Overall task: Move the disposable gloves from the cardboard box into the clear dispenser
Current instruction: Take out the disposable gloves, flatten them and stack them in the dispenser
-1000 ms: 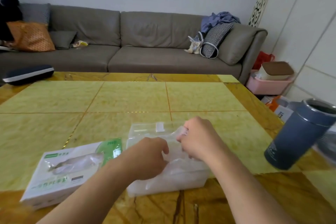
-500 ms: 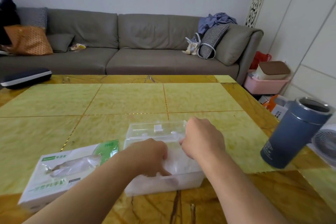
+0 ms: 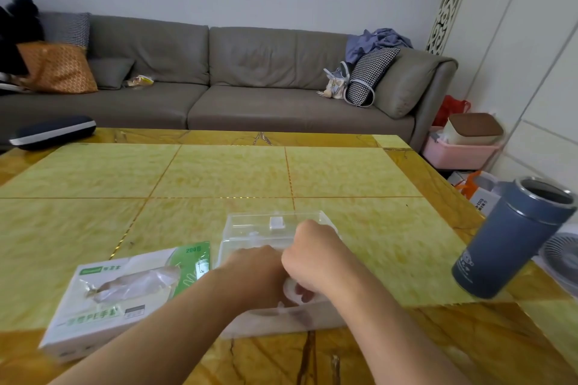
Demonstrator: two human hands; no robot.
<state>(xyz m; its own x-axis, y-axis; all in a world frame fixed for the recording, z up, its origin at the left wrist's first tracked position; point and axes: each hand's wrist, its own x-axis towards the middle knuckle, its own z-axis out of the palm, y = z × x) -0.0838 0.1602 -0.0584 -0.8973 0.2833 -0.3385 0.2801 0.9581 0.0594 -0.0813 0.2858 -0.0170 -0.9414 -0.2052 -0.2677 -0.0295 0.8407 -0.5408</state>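
The clear dispenser (image 3: 322, 319) stands on the table's near part, its lid (image 3: 250, 223) tipped open toward the far side. Both of my hands are down inside it. My left hand (image 3: 253, 272) is knuckles up, fingers curled down onto the wad of thin gloves (image 3: 289, 286). Right beside it, my right hand (image 3: 309, 259) has its fingers curled round the same wad. The white and green cardboard box (image 3: 103, 306) lies left of the dispenser, and more gloves (image 3: 134, 284) show through its torn top opening.
A blue-grey open tumbler (image 3: 513, 241) stands near the table's right edge, with a small fan (image 3: 560, 259) beyond it. A dark case (image 3: 51, 131) lies at the far left corner of the yellow tiled table (image 3: 219, 172). A grey sofa is behind.
Both hands have sunk lower into the dispenser with the gloves and drawn together. The lid now stands clear behind them. The cardboard box has not moved.
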